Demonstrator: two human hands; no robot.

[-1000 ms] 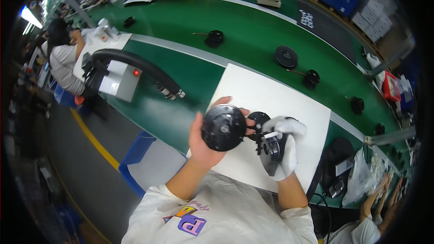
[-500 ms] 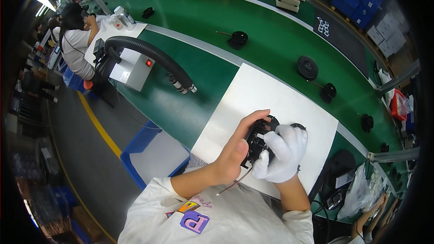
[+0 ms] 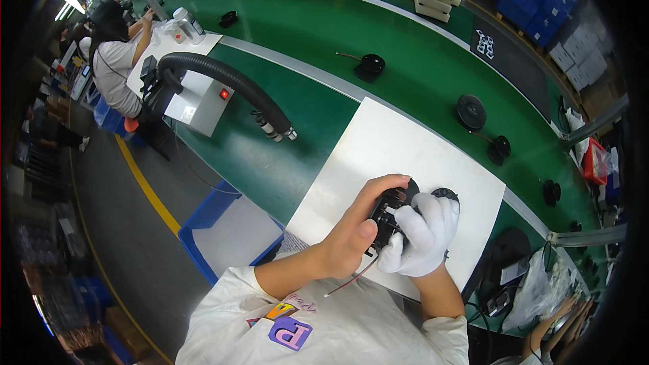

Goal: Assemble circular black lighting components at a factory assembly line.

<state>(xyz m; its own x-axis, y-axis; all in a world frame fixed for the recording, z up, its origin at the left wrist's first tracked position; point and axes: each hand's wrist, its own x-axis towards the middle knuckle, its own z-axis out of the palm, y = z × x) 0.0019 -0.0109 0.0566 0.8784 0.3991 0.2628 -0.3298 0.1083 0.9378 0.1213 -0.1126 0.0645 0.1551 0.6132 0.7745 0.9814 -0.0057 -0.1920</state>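
My bare left hand (image 3: 355, 233) is wrapped round a black plastic assembly (image 3: 385, 220) above a white board (image 3: 358, 155). From the assembly's lower end a thin reddish wire (image 3: 353, 278) hangs down, tipped with a small white connector. In a white glove, my right hand (image 3: 426, 233) presses its curled fingers and thumb onto the assembly's near right side. Those fingers hide part of it, including what exactly they pinch. Another black round part (image 3: 445, 194) shows on the board just beyond the gloved knuckles.
Along the green belt (image 3: 297, 27) lie several black round parts, among them a disc (image 3: 470, 112). A grey box with a black flexible hose (image 3: 230, 78) stands to the left. A blue bin (image 3: 196, 230) is at lower left. Co-workers sit at far left (image 3: 115, 47) and lower right.
The black parts on the belt have shifted to the right and slightly down. Both hands stay on the assembly; the right fingers have moved slightly, and the assembly has shifted a little.
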